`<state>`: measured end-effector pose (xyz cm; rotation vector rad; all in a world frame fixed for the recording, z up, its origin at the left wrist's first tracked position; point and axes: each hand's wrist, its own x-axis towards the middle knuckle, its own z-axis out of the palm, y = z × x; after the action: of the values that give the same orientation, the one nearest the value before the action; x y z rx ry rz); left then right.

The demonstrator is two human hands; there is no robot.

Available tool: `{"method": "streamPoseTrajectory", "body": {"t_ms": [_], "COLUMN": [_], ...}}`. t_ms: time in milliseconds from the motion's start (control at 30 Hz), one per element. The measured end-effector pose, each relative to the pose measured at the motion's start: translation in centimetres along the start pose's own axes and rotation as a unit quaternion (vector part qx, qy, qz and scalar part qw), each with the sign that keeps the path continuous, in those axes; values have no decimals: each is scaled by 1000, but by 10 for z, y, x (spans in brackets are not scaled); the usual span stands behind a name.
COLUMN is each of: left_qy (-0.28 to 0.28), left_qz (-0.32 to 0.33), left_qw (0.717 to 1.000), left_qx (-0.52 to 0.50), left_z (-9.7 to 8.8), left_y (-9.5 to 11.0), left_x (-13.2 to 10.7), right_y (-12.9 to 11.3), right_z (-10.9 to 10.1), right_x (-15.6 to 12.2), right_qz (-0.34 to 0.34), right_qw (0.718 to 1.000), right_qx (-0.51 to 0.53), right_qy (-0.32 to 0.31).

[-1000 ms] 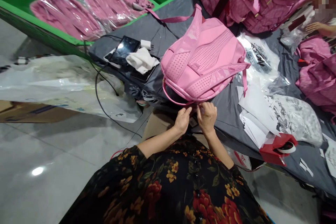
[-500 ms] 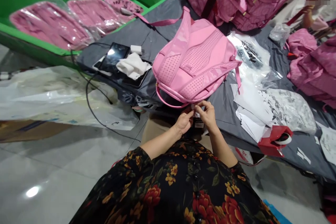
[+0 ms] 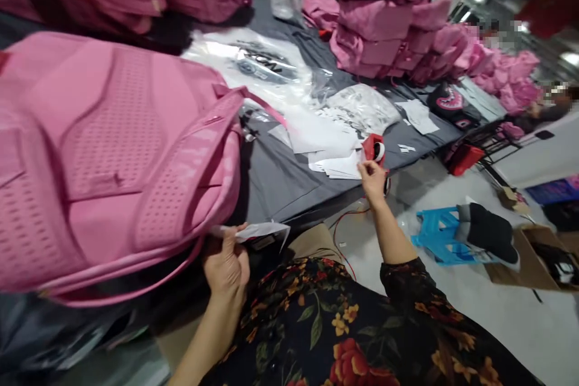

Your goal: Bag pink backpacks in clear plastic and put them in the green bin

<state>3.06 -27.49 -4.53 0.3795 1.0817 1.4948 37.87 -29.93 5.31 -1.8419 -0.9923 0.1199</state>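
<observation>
A pink backpack (image 3: 113,151) lies back-up on the grey-covered table (image 3: 275,184), filling the left of the view. My left hand (image 3: 225,262) is closed at the backpack's near edge, pinching a white paper tag (image 3: 257,231). My right hand (image 3: 373,176) is stretched out to the right at the table's edge, fingers touching a stack of white paper sheets (image 3: 337,163) beside a red tape dispenser (image 3: 375,148). Whether it grips a sheet is unclear.
Clear printed plastic bags (image 3: 266,66) lie behind the papers. Piles of pink backpacks (image 3: 393,30) fill the far side of the table. On the floor at right stand a blue stool (image 3: 436,235) with dark cloth and a cardboard box (image 3: 538,256). Other people are far back.
My view swung right and closer. My right hand left the backpack's edge and reached right to the paper stack; my left hand stayed at the backpack, now holding the white tag alone.
</observation>
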Motion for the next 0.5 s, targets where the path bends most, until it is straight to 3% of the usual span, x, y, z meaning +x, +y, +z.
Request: {"method": "streamPoseTrajectory", "body": {"t_ms": [67,167,333,500], "left_qy": [-4,-14,-6,-11], "left_qz": [13,33,32,36], "left_qw": [1000,999,999,999], "left_qx": [10,19,-1,-7], "left_z": [0,2,4,2], "left_y": [-1,0,3,3], "left_x": [-1,-4,-5,-3], "right_y": [25,51,68,63], "right_z": [-44,-74,-62,-61], "right_x": [27,49,57,59], "right_qz": [60,154,203,197], "right_qw": [990,973,969,971], "right_qx": [-76,-121,-89,-74], "right_qy": [98,122,106,115]}}
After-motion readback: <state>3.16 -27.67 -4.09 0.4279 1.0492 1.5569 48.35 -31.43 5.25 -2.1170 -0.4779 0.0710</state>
